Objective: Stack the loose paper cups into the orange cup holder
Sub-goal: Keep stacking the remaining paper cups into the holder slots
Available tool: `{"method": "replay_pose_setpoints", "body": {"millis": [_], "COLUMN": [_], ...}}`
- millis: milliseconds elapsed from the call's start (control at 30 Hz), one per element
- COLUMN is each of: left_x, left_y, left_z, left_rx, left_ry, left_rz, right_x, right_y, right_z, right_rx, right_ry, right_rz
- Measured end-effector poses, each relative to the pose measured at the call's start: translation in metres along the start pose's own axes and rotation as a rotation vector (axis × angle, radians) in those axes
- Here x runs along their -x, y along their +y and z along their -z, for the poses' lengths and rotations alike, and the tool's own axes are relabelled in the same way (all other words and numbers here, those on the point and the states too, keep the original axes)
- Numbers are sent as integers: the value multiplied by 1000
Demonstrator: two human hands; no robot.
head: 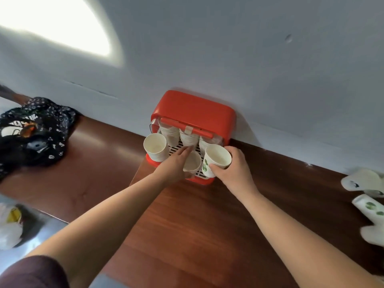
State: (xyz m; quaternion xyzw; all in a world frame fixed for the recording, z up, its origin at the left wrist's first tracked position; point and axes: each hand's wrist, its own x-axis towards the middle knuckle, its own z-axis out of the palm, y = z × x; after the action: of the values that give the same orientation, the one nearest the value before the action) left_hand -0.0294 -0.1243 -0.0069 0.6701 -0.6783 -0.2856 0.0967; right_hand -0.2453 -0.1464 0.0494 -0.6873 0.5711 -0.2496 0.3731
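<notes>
The orange cup holder point(193, 109) stands against the wall on the brown table, with its clear front flap raised. Three white cups hang upside down inside it at the back. A white paper cup point(155, 147) stands upright at the holder's front left corner. My right hand point(234, 169) grips a paper cup with green marks point(216, 161) at the front right of the slatted tray. My left hand point(176, 165) reaches into the holder with straight fingers and touches a plain cup point(192, 162) in the middle.
Several loose paper cups point(365, 192) lie at the table's right edge. A black patterned cloth bag point(35, 132) sits at the left on the table point(187, 225). A plastic bag point(10, 223) lies low at the left, off the table.
</notes>
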Motion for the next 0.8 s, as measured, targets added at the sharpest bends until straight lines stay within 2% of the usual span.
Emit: {"method": "replay_pose_setpoints", "body": {"millis": [167, 300, 367, 467, 567, 700, 800], "left_x": [5, 14, 20, 23, 23, 23, 20], "left_y": [-20, -16, -11, -11, -19, -26, -33], "left_z": [0, 11, 16, 18, 17, 12, 6], "left_rx": [239, 593, 691, 711, 736, 608, 548], "left_ry": [-30, 24, 48, 42, 62, 21, 78], "left_rz": [54, 160, 144, 78, 97, 47, 67], "right_x": [2, -9, -12, -13, -16, -22, -21], "right_y": [-16, -15, -13, -11, -5, -4, -5], "right_z": [-19, -40, -49, -59, -65, -67, -71], "right_rx": [-125, -87, -54, -24, 38, 98, 120], "right_ry": [-80, -79, -93, -135, -165, -233, -278], "right_rz": [153, 137, 116, 84, 61, 49, 60]}}
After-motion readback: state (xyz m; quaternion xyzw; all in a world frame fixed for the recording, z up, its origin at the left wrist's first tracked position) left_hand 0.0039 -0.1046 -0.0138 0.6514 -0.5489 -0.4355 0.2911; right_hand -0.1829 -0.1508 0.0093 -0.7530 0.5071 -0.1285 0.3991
